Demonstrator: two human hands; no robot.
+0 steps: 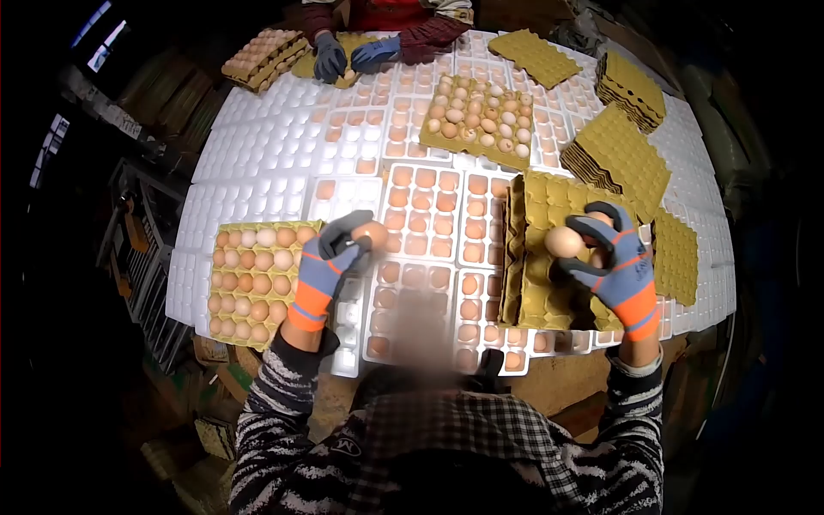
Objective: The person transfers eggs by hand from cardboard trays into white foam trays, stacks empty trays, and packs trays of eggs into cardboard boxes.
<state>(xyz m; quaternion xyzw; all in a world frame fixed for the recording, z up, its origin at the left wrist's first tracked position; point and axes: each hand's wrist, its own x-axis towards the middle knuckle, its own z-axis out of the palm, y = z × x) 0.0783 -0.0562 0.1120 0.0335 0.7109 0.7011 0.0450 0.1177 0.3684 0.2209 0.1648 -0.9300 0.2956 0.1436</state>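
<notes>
Trays of white plastic (257, 184) stretch far and wide, many of them cupping eggs (423, 178). On top of them, near right, sits a stack of yellow pulp trays (549, 199); near left, a pulp tray full of eggs (275, 225). Gloved right hand (620, 268) curls around a cluster of eggs (564, 242) over that stack! Gloved left hand (330, 264) pinches a single egg (371, 233), just beside the full tray.

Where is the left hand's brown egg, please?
Left of centre in the head view, the brown egg is in the orange-cuffed left hand, right of the egg-filled yellow tray.
</notes>
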